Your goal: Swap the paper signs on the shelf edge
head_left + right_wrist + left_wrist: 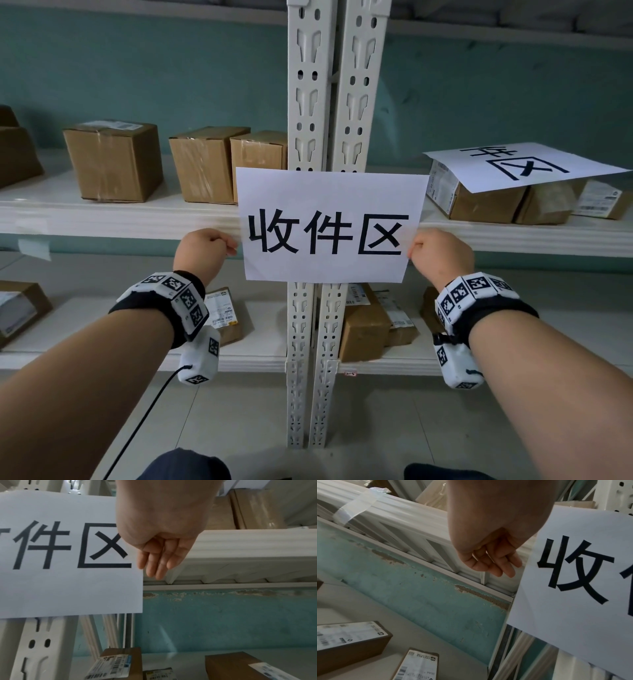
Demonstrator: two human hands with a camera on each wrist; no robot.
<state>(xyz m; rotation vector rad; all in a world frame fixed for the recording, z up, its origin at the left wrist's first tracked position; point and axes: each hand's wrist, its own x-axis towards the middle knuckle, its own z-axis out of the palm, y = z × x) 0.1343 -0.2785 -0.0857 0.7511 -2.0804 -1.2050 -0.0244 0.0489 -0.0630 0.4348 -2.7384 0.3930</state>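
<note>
A white paper sign [329, 193] with three large black characters hangs upright in front of the two white shelf uprights [325, 102], level with the middle shelf's front edge [120, 222]. My left hand [230, 246] pinches its left edge and my right hand [412, 251] pinches its right edge. In the left wrist view the left hand [496, 563] shows curled fingers beside the sign [573, 608]. The right hand [154, 563] looks the same next to the sign [60, 588] in the right wrist view. A second printed sign [524, 164] lies flat on boxes on the right shelf.
Cardboard boxes [113, 161] stand on the middle shelf at left, and more boxes [486, 205] sit under the second sign. Labelled parcels [366, 325] lie on the lower shelf. A loose strip of clear tape [34, 248] hangs from the shelf edge at far left.
</note>
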